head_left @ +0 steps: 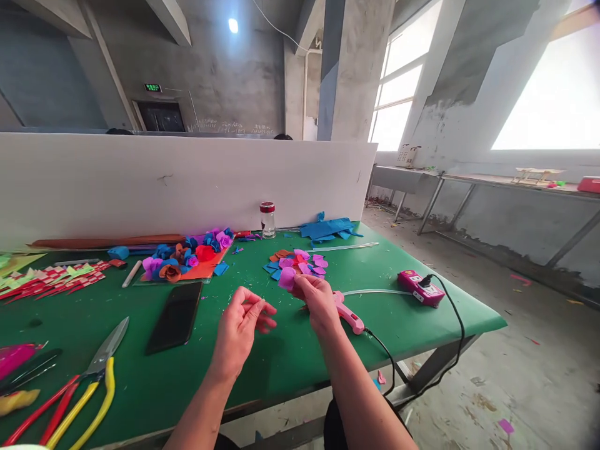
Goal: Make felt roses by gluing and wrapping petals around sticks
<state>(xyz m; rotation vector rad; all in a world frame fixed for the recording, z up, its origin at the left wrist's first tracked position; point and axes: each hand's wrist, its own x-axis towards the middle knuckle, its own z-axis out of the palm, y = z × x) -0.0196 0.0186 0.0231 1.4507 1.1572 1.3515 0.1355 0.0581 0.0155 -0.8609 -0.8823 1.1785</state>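
Your right hand [316, 303] is closed in a pinch on a purple petal [286, 279], at the near side of the petal pile [320, 262]. Your left hand [240, 325] is half curled; I cannot tell whether it holds something small. The pink glue gun [350, 316] (its black cable [385, 353] hangs down) lies on the green table [285, 362] beside your right wrist.

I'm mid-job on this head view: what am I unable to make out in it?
All in the head view:
Pink glue gun: front part hidden behind the right hand.
Left hand: too small to tell whether its fingertips pinch anything.
Yellow handles: ends cut off by the bottom edge.
Magenta item: cut off by the left edge.
Wall writing: too small and faint to read.
Dark rounded shape: lower part hidden by the white panel.
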